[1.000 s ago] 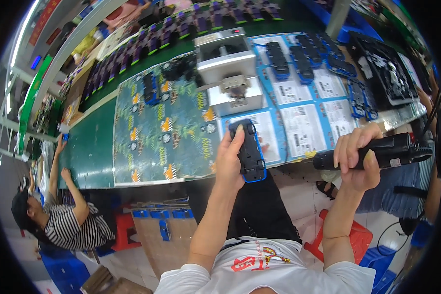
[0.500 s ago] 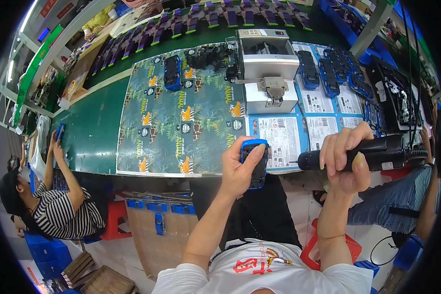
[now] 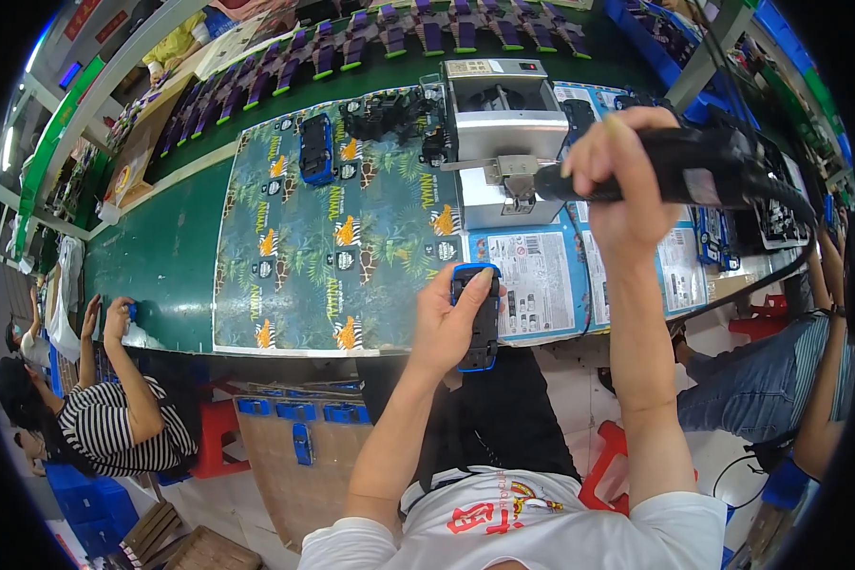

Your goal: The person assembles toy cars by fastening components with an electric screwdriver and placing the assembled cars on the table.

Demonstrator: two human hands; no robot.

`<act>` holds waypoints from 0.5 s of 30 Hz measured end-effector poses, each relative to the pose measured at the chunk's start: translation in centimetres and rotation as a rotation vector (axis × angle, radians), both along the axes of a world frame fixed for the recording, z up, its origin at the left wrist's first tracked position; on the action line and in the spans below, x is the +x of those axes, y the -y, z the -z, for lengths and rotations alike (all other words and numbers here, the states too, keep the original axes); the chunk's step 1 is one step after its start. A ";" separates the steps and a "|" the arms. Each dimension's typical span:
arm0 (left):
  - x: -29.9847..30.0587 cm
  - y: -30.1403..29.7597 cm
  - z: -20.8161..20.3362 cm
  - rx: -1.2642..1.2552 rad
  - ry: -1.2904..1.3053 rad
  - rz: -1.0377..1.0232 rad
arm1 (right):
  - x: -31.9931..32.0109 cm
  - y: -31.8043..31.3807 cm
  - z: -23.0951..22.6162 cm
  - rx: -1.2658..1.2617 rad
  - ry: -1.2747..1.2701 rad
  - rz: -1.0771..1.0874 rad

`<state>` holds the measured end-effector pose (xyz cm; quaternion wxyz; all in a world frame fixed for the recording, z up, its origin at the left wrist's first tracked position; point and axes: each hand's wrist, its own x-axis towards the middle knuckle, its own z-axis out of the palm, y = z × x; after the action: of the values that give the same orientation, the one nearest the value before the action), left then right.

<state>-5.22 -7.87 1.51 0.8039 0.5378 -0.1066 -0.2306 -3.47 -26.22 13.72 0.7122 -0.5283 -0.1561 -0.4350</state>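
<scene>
My left hand [image 3: 444, 318] grips a blue toy car [image 3: 485, 328] at the table's front edge, its black underside facing up and the thumb lying across one end. My right hand [image 3: 620, 176] is wrapped round a black electric screwdriver [image 3: 691, 163], held level above the table and pointing left. The driver's nose is at the metal outlet [image 3: 516, 176] on the front of a silver screw feeder [image 3: 505, 123]; whether its bit touches the outlet cannot be made out. My right hand and the driver hide part of the toy cars behind them.
A blue toy car [image 3: 315, 149] and a black heap of parts [image 3: 389, 116] lie left of the feeder. More cars [image 3: 715, 237] lie at the right, near the driver's cable [image 3: 807, 249]. Purple-green pieces line the conveyor [image 3: 389, 38]. A co-worker [image 3: 114, 408] sits at the left.
My right hand has lifted the screwdriver from near the front edge, up and left to the feeder's outlet. My left hand, still holding the car, has shifted slightly left.
</scene>
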 end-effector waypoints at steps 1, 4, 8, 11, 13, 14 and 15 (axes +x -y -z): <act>0.1 0.0 0.1 -0.002 -0.001 0.003 | 0.5 -0.3 0.1 -0.002 -0.027 0.020; 0.2 0.1 0.3 0.045 0.015 0.027 | 1.0 -1.3 0.0 -0.108 -0.095 0.062; 0.2 -0.4 0.0 0.067 0.057 0.045 | 1.8 -1.9 -0.5 -0.286 -0.148 0.160; 0.4 -0.6 0.1 0.059 0.073 0.050 | 2.6 -2.0 -1.5 -0.283 -0.267 0.127; 0.3 -0.3 0.3 0.052 0.047 0.050 | 2.9 -1.9 -1.9 -0.247 -0.319 0.124; 0.3 -0.1 0.6 0.045 0.060 0.044 | 2.9 -1.7 -2.0 -0.215 -0.354 0.105; 0.3 0.1 0.8 0.040 0.082 0.031 | 2.6 -1.4 -2.1 -0.198 -0.380 0.083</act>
<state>-4.95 -7.98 0.69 0.7843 0.5611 -0.1432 -0.2227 -0.90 -24.84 15.78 0.6550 -0.6742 -0.0389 -0.3391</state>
